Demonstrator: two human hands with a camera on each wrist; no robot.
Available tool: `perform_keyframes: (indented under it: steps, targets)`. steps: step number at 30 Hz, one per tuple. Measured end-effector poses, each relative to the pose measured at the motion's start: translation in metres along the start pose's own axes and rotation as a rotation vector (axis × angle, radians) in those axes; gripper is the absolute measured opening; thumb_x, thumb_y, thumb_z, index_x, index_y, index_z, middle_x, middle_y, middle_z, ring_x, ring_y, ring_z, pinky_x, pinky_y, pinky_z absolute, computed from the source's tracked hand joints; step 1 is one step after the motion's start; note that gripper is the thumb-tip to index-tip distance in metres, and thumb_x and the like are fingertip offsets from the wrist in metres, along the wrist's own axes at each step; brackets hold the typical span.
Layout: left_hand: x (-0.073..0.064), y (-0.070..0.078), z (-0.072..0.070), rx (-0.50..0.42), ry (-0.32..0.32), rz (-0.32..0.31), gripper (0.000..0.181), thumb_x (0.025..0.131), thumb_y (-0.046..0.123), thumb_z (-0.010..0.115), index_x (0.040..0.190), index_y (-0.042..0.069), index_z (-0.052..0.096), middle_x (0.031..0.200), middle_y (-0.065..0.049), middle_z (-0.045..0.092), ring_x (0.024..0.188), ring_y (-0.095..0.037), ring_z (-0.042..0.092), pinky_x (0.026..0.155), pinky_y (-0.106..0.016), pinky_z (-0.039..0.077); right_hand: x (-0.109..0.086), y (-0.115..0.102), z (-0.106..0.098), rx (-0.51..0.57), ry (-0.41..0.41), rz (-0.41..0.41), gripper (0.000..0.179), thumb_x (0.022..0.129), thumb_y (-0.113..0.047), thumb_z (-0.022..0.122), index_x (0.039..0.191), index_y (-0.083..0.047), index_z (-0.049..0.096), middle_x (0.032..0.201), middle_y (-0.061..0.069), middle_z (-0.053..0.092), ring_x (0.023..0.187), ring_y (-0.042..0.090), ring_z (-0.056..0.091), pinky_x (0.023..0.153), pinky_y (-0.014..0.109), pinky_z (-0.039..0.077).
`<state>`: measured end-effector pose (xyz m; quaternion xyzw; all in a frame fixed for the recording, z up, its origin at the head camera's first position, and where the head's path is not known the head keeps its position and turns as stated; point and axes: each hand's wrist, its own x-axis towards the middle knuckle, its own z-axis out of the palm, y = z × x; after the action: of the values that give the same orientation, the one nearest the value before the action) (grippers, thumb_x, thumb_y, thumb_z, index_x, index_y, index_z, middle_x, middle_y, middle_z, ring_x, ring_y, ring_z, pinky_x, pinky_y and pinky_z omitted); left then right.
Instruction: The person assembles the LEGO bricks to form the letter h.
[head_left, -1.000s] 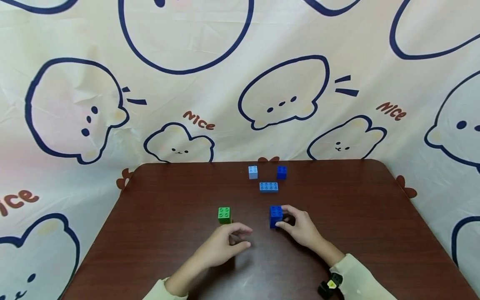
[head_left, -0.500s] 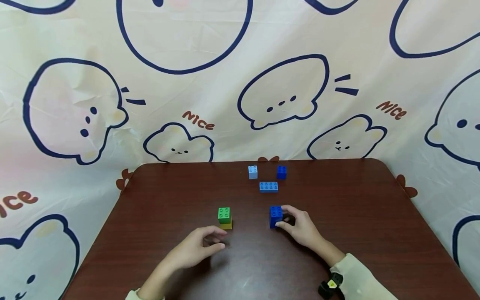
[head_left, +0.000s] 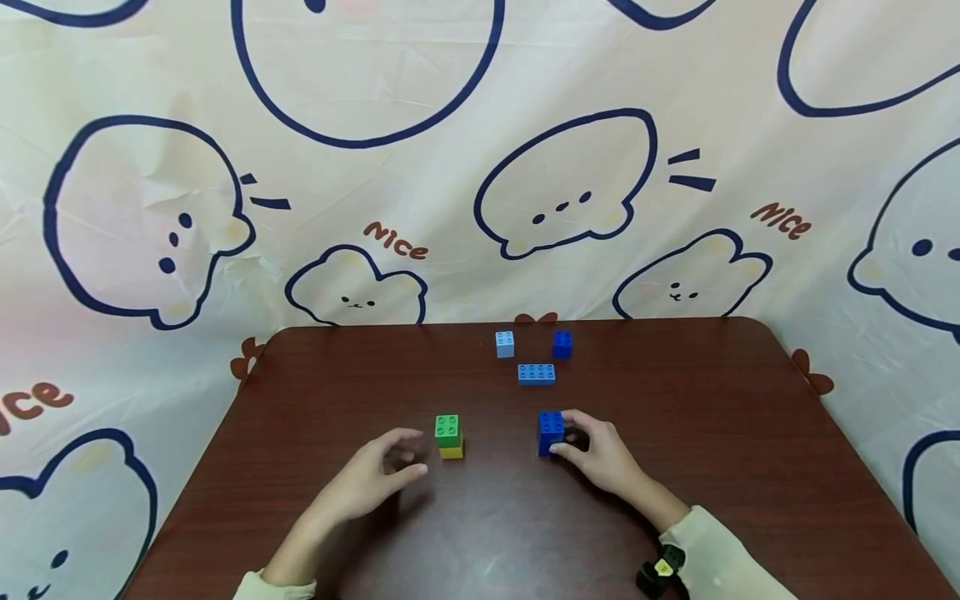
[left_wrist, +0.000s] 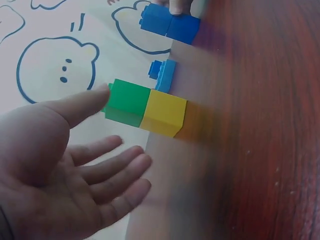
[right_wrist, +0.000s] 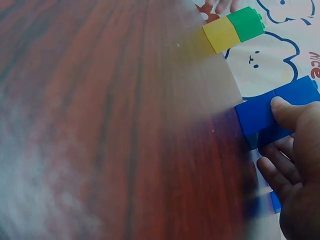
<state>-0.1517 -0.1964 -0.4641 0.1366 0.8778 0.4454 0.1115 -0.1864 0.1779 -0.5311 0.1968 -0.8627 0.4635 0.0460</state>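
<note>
Blue tower [head_left: 550,432]: upright, tall way up, near middle of tabletop [head_left: 487,533]. Right hand [head_left: 603,454] nearer; fingers pinch it from right. Green-yellow tower [head_left: 448,437] upright too, left across gap. Left hand [head_left: 367,475] just left of that, not touching; fingers loosely spread, holding nothing. Blue bricks [head_left: 536,374] toward far edge. Lots of room toward left, right edges.

The bricks [head_left: 551,427] look plastic, the tabletop [head_left: 495,533] wood-grained (and faintly glossy).
</note>
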Motion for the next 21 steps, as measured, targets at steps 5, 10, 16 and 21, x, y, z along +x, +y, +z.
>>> perform_keyframes:
  steps: [5,10,16,21]
  targets:
    - [0.007,0.000,0.008,-0.020,0.085,0.032,0.055,0.092,0.023,0.079,0.140,0.008,0.056,0.127,-0.012,0.065,0.113,-0.029,0.065,0.089,-0.043,0.055,0.001,0.000,-0.002,0.001,-0.024,0.002,0.043,0.087,-0.010,0.081,0.125,0.001,0.064,0.110,0.011,0.073,0.092,0.021,0.071,0.079,0.032,0.059]
    - [0.014,-0.002,0.013,-0.058,0.150,0.100,0.060,0.088,0.014,0.081,0.142,0.006,0.055,0.137,-0.013,0.061,0.126,-0.032,0.058,0.097,-0.046,0.053,0.002,0.000,-0.003,0.007,-0.040,0.005,0.045,0.087,-0.010,0.081,0.127,0.000,0.063,0.112,0.011,0.073,0.094,0.020,0.071,0.080,0.031,0.059]
    - [0.021,-0.006,0.019,-0.082,0.147,0.169,0.062,0.087,0.009,0.081,0.142,0.004,0.055,0.138,-0.014,0.061,0.127,-0.034,0.059,0.097,-0.050,0.053,0.004,0.001,0.000,0.016,-0.051,0.001,0.043,0.088,-0.012,0.081,0.127,-0.002,0.063,0.112,0.009,0.073,0.094,0.019,0.071,0.080,0.030,0.059]
    - [0.026,-0.010,0.023,-0.090,0.151,0.172,0.058,0.087,0.007,0.080,0.140,0.004,0.058,0.135,-0.013,0.064,0.125,-0.032,0.060,0.097,-0.050,0.052,0.005,0.001,0.001,0.016,-0.060,-0.001,0.042,0.089,-0.013,0.080,0.126,-0.003,0.064,0.113,0.009,0.072,0.094,0.018,0.071,0.080,0.029,0.058]
